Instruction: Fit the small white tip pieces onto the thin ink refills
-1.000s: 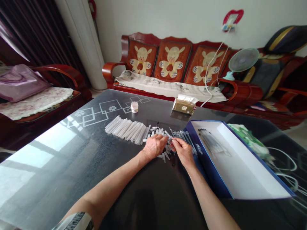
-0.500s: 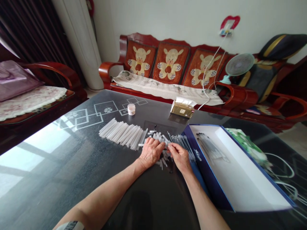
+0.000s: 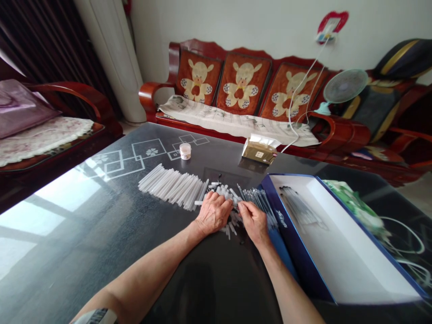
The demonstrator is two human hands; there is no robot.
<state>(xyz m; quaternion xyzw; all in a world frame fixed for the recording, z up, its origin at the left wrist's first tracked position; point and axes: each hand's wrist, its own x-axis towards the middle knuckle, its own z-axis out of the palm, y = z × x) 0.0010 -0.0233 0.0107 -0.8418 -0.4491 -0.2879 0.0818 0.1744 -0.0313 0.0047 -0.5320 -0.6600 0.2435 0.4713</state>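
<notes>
My left hand [image 3: 214, 213] is closed around a translucent white pen barrel [image 3: 198, 203], whose end sticks out on the left. Close beside it, my right hand [image 3: 254, 221] pinches a small part at the barrel's other end; fingers hide most of that part. Under and around both hands lies a loose pile of short white pieces like pen caps [image 3: 231, 230], with a few small black bits. A row of similar barrels [image 3: 173, 186] lies to the left of my hands. On the right, thin pen refills [image 3: 254, 196] lie side by side against the box.
An open blue box [image 3: 324, 238] with a white inside holds several finished-looking pens [image 3: 300, 204]. A tissue box [image 3: 259, 150] and a small round tub [image 3: 185, 151] stand farther back on the dark table [image 3: 84, 234]. A green-and-white bag [image 3: 354, 204] and white cable lie beyond the box.
My hands keep nearly the same pose, with the right hand slightly farther right from the left. The view has tilted down and shifted a little.
</notes>
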